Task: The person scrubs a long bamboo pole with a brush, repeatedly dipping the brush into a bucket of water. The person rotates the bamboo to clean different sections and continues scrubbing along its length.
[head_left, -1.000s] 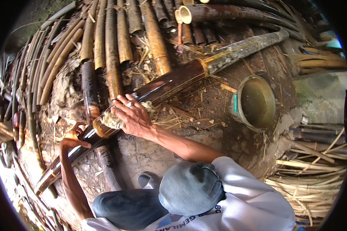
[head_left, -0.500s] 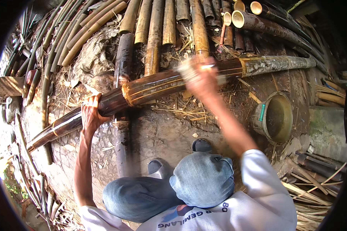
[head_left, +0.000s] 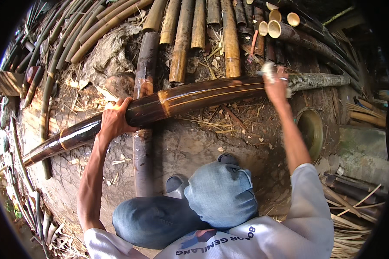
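Note:
A long, dark, wet bamboo pole (head_left: 212,96) lies across in front of me, sloping up from left to right. Pale rings mark its joints, and its right end is mottled grey-white. My left hand (head_left: 115,116) is wrapped round the left part of the pole. At the edge of the grey-white stretch, my right hand (head_left: 276,87) is closed on a whitish pad (head_left: 269,71) against the pole. Blur hides whether that pad is cloth or fibre. Under the pole, near my left hand, runs a second dark bamboo pole (head_left: 143,159).
A round basin (head_left: 310,134) stands beyond my right forearm, partly covered by it. Several cut bamboo poles (head_left: 232,47) lie at the back, and more are stacked at the left (head_left: 75,47). Bamboo strips (head_left: 350,233) are heaped at the lower right. Shavings litter the ground.
My right hand has moved right along the pole with the whitish pad, from its middle to the grey-white part. My left hand keeps its hold. The view has shifted slightly.

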